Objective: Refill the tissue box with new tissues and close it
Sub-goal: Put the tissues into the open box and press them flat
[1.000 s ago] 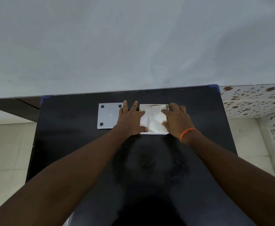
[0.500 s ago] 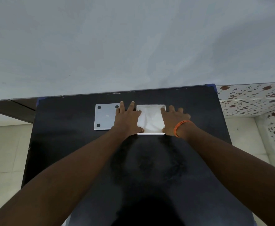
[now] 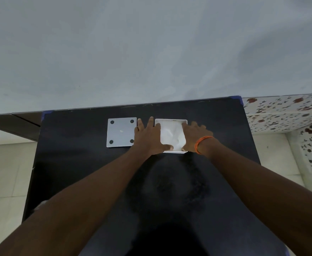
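A white square tissue box [image 3: 171,119] stands open-topped on the black table [image 3: 77,163], with crumpled white tissues [image 3: 171,134] filling it. My left hand [image 3: 147,135] lies against the box's left wall, fingers spread outside and thumb pressed down inside the near left corner. My right hand [image 3: 194,134], with an orange band on its wrist, sits along the right wall, its thumb on the tissues at the near right corner. The box's flat grey-white lid [image 3: 121,132], marked by a black dot near each corner, lies flat on the table just left of my left hand.
The table's far edge meets a pale grey wall [image 3: 151,52]. Light floor tiles [image 3: 3,172] show on the left, and flower-patterned tiles [image 3: 290,111] on the right. The near half of the table is taken up by my forearms.
My right hand slid off the top of the tissues to the box's right wall, leaving its thumb on them. My left hand stayed at the left wall. The lid has not moved.
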